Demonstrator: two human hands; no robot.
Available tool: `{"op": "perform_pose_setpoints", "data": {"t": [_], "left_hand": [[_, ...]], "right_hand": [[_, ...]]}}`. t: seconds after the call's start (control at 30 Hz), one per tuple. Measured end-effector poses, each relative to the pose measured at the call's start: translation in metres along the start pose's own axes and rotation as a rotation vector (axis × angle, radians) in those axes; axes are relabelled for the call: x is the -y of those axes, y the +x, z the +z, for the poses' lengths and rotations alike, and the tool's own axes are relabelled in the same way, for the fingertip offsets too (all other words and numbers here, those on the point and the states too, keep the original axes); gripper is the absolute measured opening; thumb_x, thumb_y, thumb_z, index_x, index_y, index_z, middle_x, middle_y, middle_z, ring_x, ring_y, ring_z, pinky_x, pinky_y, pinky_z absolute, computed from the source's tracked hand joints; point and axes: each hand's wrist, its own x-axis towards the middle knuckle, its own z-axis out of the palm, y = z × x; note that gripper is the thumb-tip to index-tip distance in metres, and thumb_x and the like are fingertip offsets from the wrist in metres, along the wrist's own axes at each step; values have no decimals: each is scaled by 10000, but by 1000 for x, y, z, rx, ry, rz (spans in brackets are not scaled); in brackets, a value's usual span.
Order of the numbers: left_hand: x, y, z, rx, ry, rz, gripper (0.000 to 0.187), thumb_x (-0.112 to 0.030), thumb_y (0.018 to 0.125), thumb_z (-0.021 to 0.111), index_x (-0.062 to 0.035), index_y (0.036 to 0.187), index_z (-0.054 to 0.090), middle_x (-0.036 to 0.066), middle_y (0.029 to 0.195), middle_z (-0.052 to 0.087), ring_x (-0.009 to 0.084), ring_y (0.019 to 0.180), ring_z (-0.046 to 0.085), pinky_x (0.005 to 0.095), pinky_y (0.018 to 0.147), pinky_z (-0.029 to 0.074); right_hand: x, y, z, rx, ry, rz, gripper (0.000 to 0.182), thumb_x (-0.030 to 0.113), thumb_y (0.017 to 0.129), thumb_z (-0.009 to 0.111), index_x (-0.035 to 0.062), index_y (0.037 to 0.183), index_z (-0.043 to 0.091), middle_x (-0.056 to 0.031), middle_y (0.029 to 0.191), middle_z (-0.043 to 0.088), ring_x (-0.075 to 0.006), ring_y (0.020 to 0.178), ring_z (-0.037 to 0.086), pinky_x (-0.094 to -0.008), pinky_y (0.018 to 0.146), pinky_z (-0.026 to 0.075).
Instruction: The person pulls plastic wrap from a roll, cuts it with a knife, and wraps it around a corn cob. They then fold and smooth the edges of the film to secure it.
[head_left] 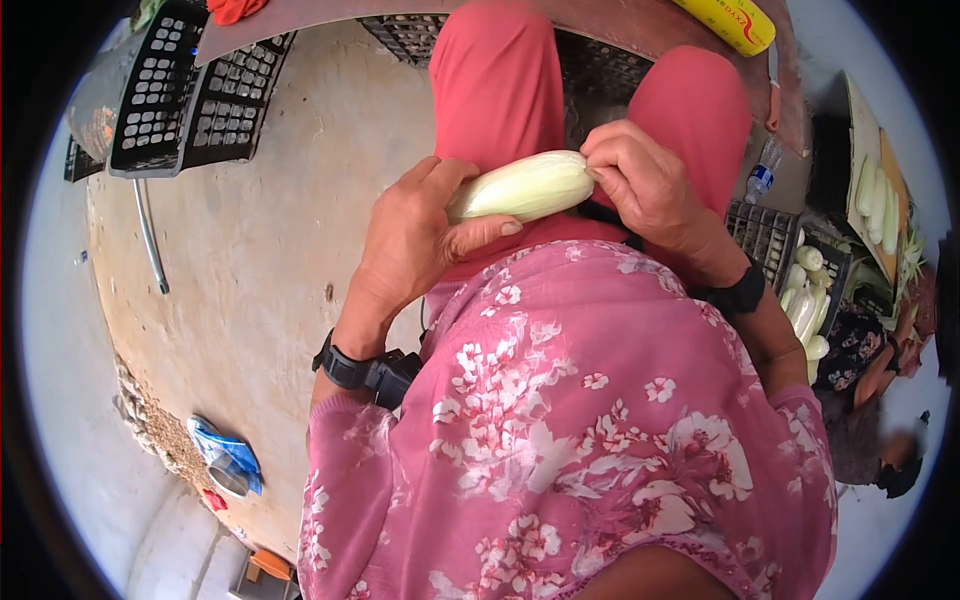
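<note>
The left hand point(425, 220) grips and the right hand point(640, 180) pinches the tip of one smooth, pale-green ear of corn point(525, 187) above pink trousers point(500, 95); one bottle point(763, 170) and perhaps three more ears point(878, 207) lie at right.

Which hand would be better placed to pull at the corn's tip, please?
Probably the right hand: it pinches the tip of the corn, while the left hand grips the other end.
</note>
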Motion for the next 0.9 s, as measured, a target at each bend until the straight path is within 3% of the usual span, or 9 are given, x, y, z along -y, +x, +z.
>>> {"op": "perform_pose_setpoints", "data": {"t": [0.03,0.13,0.27,0.47,0.57,0.77,0.9], "left_hand": [[-3,0,-2,14,-37,-31,518,-332,751,842,36,1065,657,150,891,681,249,804,654,341,711,511],[-13,-12,-9,159,-246,-178,537,-406,734,833,24,1006,660,195,870,677,341,773,664,390,683,515],[-4,-19,8,169,-290,-243,532,-392,734,838,31,1002,658,205,875,681,337,789,669,390,711,518],[1,-33,20,3,-95,-85,531,-392,738,833,6,1047,667,168,969,626,321,956,589,394,820,484],[3,-32,16,-93,-32,-4,454,-335,766,822,-5,1042,676,144,978,600,321,998,553,400,841,466],[3,-12,12,16,-297,-12,194,-116,846,736,-2,997,692,132,891,618,293,857,601,367,764,484],[-2,3,19,50,-263,39,120,-71,859,700,-6,960,707,128,831,624,281,760,617,360,700,490]], "right_hand": [[1,1,-3,9,-36,-13,138,-40,839,655,17,911,552,-131,922,606,-298,749,643,-357,625,535],[15,-3,-11,78,20,-20,131,-43,840,648,16,905,550,-131,916,606,-293,754,647,-359,614,533],[11,-17,-5,118,137,108,126,-39,845,649,8,931,570,-122,928,614,-279,772,646,-351,657,536],[15,-13,-7,163,134,58,124,-38,850,647,1,947,579,-126,930,609,-279,797,643,-348,677,532],[14,-13,-7,178,127,56,127,-36,848,649,-3,955,589,-128,929,607,-278,803,642,-351,682,531],[15,-16,-7,179,123,66,127,-32,841,656,-8,953,602,-130,934,611,-280,805,642,-350,686,531],[17,-17,-9,174,117,59,137,-33,832,660,-9,954,601,-132,935,612,-281,808,643,-349,686,532]]}}
